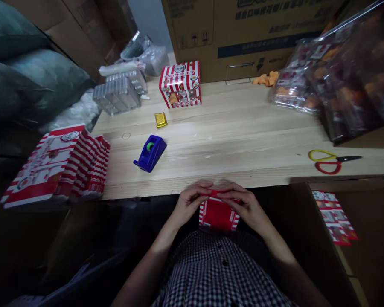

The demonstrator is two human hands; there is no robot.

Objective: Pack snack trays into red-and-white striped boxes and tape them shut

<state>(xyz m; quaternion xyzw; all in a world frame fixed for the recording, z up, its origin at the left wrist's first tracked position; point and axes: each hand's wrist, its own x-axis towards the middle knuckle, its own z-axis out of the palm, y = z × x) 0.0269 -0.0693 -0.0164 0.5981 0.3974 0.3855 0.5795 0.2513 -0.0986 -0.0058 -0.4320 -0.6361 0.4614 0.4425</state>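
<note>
A red cardboard box [218, 213] with red-and-white striped sides is held close to my body, just off the table's front edge. My left hand [193, 199] pinches its upper left edge between thumb and fingers. At the upper right edge, my right hand [241, 200] grips the same box in a similar pinch. Both sets of fingertips meet near the top flap, and the box's lower end rests against the checked shirt. Beyond my hands, a blue tape dispenser [153, 154] with a green core sits on the wooden table [230, 145].
Striped flat boxes [80, 166] are stacked at left. A finished-looking striped box [182, 85] stands behind a gold packet [160, 120]. Scissors [331, 161] lie at right, near plastic bags [348, 81]. Clear plastic cases [117, 94] stand back left. Printed cards [335, 217] lie in a carton lower right.
</note>
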